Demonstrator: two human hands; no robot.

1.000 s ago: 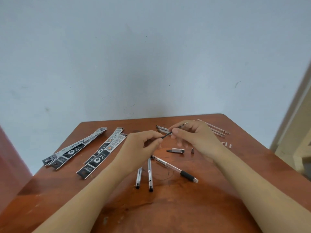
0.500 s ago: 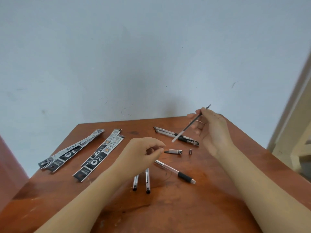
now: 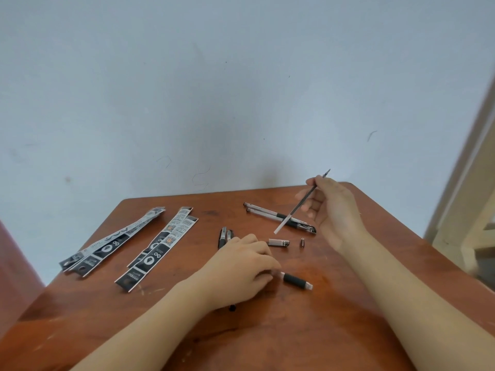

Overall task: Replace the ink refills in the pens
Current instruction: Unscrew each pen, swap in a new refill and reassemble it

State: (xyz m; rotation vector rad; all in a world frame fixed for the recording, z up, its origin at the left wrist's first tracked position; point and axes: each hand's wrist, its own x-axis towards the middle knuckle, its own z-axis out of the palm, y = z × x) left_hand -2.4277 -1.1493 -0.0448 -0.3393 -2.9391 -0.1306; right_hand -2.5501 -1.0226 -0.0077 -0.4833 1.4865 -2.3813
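Even soft daylight, faint shadows; edges bowed, perhaps slight blur throughout.

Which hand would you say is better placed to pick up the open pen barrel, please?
Left. The left hand already rests on the pen barrel on the table, while the right hand is raised, holding the ink refill.

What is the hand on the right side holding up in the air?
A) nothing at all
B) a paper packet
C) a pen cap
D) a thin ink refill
D: the right hand pinches a thin ink refill above the table, its dark tip pointing up, while the pen cap lies on the wood and the packets lie far off to the left.
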